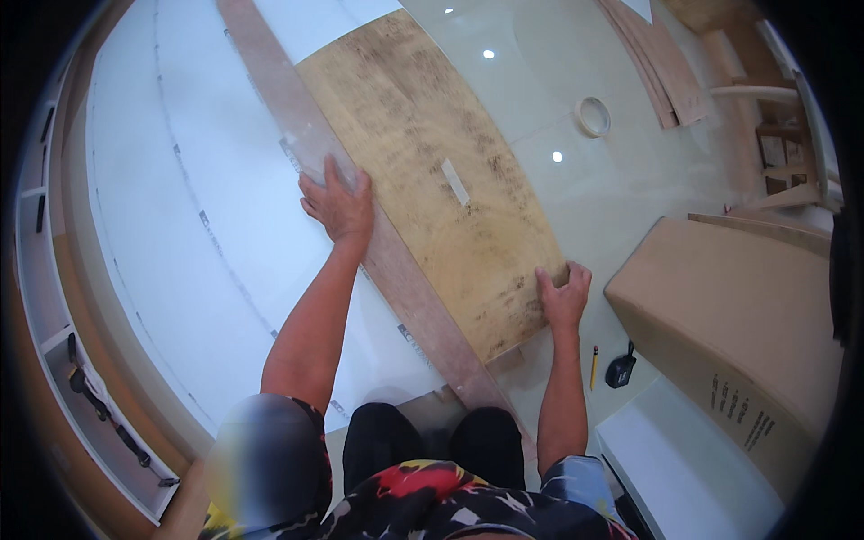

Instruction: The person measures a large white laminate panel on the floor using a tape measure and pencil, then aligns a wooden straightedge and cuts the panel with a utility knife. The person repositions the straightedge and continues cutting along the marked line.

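A long reddish-brown wooden strip (409,279) lies across a large white sheet (234,171) with dark printed lines. Against the strip's right side rests a yellowish-brown plywood panel (432,117), darkly smudged, with a short piece of pale tape (456,183) on its face. My left hand (342,205) lies spread on the strip, its fingers reaching over the strip's left side onto the white sheet. At the panel's near right corner, my right hand (565,297) grips the edge, thumb and fingers apart around it. The fingertips there are partly hidden.
To the right on the shiny floor are a tape roll (593,117), a yellow pencil (594,367) and a black tape measure (621,366). A big cardboard box (720,288) stands beyond them. Thin wooden boards (652,63) lie far right. A white-edged shelf unit (99,432) borders the left.
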Demonstrator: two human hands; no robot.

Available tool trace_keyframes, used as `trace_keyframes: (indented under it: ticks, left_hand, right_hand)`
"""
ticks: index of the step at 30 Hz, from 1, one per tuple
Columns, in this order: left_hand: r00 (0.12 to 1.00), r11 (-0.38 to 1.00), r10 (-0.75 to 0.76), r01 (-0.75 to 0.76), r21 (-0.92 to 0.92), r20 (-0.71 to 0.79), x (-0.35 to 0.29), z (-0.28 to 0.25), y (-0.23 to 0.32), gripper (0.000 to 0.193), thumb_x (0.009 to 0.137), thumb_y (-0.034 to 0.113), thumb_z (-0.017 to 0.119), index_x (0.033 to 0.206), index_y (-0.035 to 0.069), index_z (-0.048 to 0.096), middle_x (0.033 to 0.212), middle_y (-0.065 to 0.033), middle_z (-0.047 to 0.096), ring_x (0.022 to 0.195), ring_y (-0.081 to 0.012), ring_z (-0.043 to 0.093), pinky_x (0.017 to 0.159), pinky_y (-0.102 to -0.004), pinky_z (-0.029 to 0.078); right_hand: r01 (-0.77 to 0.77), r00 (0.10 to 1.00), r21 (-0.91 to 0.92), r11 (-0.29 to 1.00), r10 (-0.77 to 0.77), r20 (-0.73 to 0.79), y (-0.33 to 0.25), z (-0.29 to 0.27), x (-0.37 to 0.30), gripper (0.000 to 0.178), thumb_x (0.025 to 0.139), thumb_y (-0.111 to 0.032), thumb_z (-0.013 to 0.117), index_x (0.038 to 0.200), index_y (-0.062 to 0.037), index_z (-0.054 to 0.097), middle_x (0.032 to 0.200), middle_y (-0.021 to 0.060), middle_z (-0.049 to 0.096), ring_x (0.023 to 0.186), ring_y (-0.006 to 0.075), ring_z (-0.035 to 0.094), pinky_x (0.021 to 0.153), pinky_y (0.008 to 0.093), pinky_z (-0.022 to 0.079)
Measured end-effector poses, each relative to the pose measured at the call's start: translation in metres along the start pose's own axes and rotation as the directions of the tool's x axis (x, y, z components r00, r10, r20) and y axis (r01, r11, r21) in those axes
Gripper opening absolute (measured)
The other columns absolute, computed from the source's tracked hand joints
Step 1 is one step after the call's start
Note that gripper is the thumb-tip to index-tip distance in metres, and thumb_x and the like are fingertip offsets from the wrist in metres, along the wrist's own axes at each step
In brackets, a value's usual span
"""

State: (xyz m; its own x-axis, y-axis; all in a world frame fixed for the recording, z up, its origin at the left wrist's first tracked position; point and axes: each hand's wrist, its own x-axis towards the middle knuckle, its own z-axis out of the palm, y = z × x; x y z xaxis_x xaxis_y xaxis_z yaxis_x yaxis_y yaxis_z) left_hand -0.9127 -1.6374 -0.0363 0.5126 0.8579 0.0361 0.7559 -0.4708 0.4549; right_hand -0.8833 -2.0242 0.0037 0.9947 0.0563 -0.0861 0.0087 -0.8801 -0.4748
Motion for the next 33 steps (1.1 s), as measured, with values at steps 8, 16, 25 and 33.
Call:
trace_keyframes:
  ticks: [8, 16, 25, 33]
  left_hand:
    - [0.999, 0.996, 0.045, -0.043, 0.084, -0.017, -0.004, 0.019, -0.001, 0.070, 0.089, 0.044, 0.064, 0.146, 0.009, 0.046, 0.151, -0.0331, 0.030, 0.143, -0.0445, 0.025, 0.117, -0.0556, 0.019]
    - [0.999, 0.998, 0.009, -0.006, 0.056, -0.051, 0.002, 0.016, -0.011, 0.051, 0.103, 0.037, 0.041, 0.148, 0.013, 0.042, 0.149, -0.0303, 0.033, 0.139, -0.0419, 0.033, 0.117, -0.0546, 0.019]
    - [0.999, 0.995, -0.013, 0.018, 0.100, -0.052, 0.003, 0.008, 0.005, 0.052, 0.102, 0.035, 0.044, 0.149, 0.014, 0.041, 0.149, -0.0297, 0.033, 0.135, -0.0457, 0.037, 0.115, -0.0528, 0.025]
    - [0.995, 0.992, 0.057, -0.047, 0.118, -0.082, 0.001, 0.013, 0.008, 0.051, 0.102, 0.033, 0.047, 0.147, 0.009, 0.043, 0.146, -0.0326, 0.034, 0.136, -0.0469, 0.035, 0.114, -0.0549, 0.025]
  right_hand:
    - [-0.114, 0.961, 0.206, 0.972, 0.055, 0.272, 0.036, -0.013, 0.042, 0.055, 0.081, -0.048, 0.076, 0.097, 0.0034, 0.066, 0.082, 0.0231, 0.068, 0.071, 0.0398, 0.063, 0.069, 0.0454, 0.051]
    - [-0.268, 0.960, 0.200, 0.943, 0.278, -0.024, 0.020, -0.047, 0.011, 0.045, 0.085, -0.041, 0.076, 0.074, 0.0007, 0.063, 0.060, 0.0123, 0.053, 0.060, 0.0151, 0.052, 0.058, 0.0347, 0.045]
    - [-0.280, 0.819, 0.853, 0.440, 0.574, -0.028, 0.003, -0.031, 0.072, 0.044, 0.101, -0.037, 0.059, 0.104, 0.0064, 0.064, 0.097, 0.0114, 0.068, 0.083, 0.0161, 0.063, 0.074, 0.0313, 0.053]
    - [-0.356, 0.685, 0.804, 0.477, 0.718, -0.122, 0.004, -0.028, 0.167, 0.053, 0.100, -0.031, 0.060, 0.123, 0.0169, 0.055, 0.117, 0.0207, 0.065, 0.101, 0.0291, 0.067, 0.088, 0.0386, 0.055]
